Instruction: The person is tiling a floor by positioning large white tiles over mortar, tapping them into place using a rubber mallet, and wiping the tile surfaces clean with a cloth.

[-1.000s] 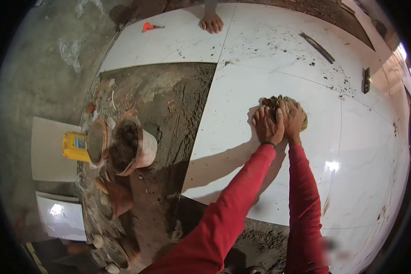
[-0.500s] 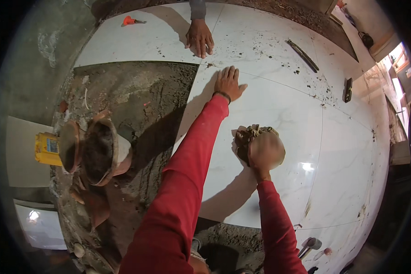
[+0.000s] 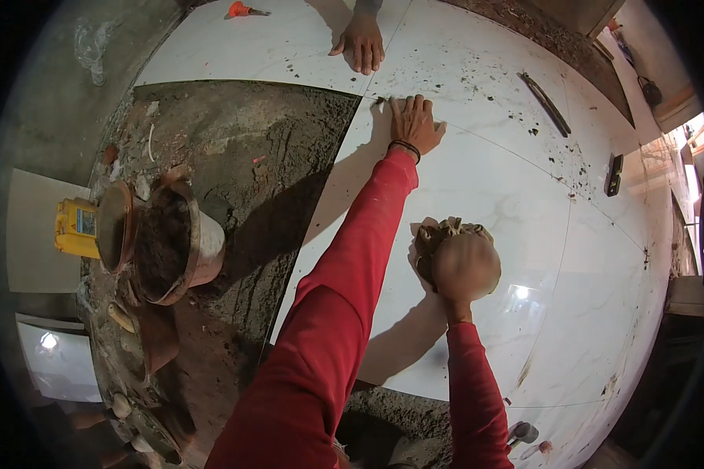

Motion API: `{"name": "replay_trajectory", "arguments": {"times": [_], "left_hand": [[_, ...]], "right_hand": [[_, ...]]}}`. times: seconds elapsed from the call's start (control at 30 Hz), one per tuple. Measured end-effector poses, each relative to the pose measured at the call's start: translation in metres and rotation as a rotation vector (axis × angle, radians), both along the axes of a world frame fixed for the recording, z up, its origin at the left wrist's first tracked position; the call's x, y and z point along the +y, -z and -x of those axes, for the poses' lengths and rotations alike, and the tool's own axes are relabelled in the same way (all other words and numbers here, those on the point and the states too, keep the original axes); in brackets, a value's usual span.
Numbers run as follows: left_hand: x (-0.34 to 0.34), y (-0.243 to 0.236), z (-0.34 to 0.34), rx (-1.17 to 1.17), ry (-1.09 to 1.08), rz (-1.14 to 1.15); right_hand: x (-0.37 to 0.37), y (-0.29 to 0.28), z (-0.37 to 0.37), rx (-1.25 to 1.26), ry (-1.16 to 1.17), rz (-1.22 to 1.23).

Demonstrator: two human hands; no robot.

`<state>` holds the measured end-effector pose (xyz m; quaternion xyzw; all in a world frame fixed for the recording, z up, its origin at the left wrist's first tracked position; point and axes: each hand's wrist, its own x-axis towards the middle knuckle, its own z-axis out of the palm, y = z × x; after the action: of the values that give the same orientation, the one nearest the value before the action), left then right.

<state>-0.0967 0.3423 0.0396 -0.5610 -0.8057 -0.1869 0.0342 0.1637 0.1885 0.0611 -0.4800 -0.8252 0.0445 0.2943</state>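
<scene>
My left hand [image 3: 417, 127] rests on a large white marbled tile [image 3: 477, 180], near its far left corner. Its fingers are spread and a little bent, with nothing in them. Farther right and nearer, my right hand [image 3: 463, 273] is on a crumpled khaki rag [image 3: 434, 238], pressing it against the same tile. The right fingers are blurred, but the rag bunches out beyond them. Just across the tile joint from my left hand, another person's hand [image 3: 360, 45] lies flat on the neighbouring tile.
Wet grey mortar [image 3: 235, 148] lies left of the tile. A mortar-filled bucket [image 3: 207, 250] and a yellow container [image 3: 77, 228] stand at the left. Dark pliers-like tool [image 3: 546, 104], small black level [image 3: 614, 175], orange-handled tool [image 3: 246, 10] and mallet [image 3: 522, 432] lie on tiles. Crumbs are scattered about.
The whole view has shifted slightly. My left fingers are more bent at the same corner. My right hand has slid a little nearer with the rag. The other person's hand has drawn back slightly.
</scene>
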Motion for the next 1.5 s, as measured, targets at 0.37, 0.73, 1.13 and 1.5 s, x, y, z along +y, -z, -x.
{"name": "replay_trajectory", "arguments": {"times": [0.37, 0.73, 1.13, 1.5], "left_hand": [[-0.039, -0.004, 0.083, 0.314, -0.143, -0.345], [-0.068, 0.008, 0.146, 0.567, -0.081, 0.118], [-0.058, -0.016, 0.144, 0.733, -0.012, 0.263], [-0.063, -0.004, 0.132, 0.686, 0.020, 0.216]], "right_hand": [[-0.001, -0.001, 0.004, 0.035, -0.011, 0.009], [-0.001, -0.002, 0.004, 0.036, -0.025, 0.014], [-0.001, -0.003, 0.004, 0.014, -0.011, -0.008], [-0.001, 0.000, 0.003, 0.032, -0.016, 0.011]]}}
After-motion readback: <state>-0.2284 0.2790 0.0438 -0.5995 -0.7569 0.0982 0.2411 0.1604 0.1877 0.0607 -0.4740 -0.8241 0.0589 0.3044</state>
